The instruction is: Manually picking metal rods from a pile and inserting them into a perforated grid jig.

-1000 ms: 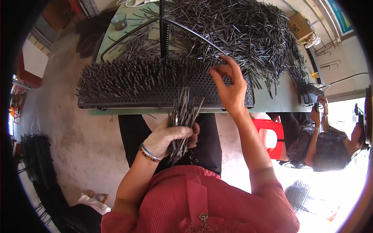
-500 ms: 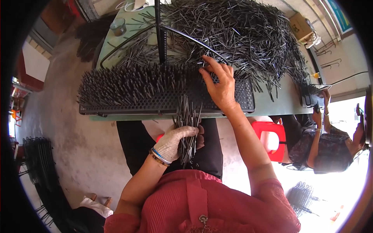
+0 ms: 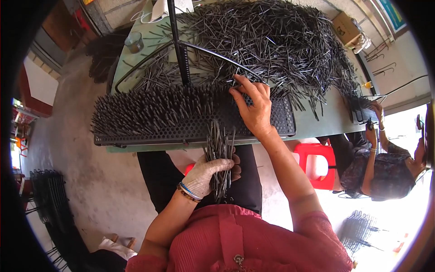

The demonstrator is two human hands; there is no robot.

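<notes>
Head view shows two hands of the person at the near edge of a green worktop [image 3: 322,129]. Left hand [image 3: 207,173], in a pale glove, is closed around a bundle of thin dark strips [image 3: 221,141]; the strips stick out from both ends of the grip, and the bundle is just before the near edge of a black perforated rack [image 3: 284,121]. Right hand [image 3: 254,107] is bare and is above the right part of this rack, with thumb and forefinger bent toward each other; whether they pinch a strip, I cannot tell. On the left and middle of the rack, many upright strips [image 3: 152,109] stand close together, some a little tilted. Behind the rack rises a black metal frame [image 3: 180,56]. Farther, a large loose pile of strips [image 3: 290,50] lies on the worktop. A glass [image 3: 134,43] stands at the far left, and a cardboard box [image 3: 347,30] is at the far right. Near a red stool [image 3: 320,150], another person [image 3: 385,172] is on the right.
</notes>
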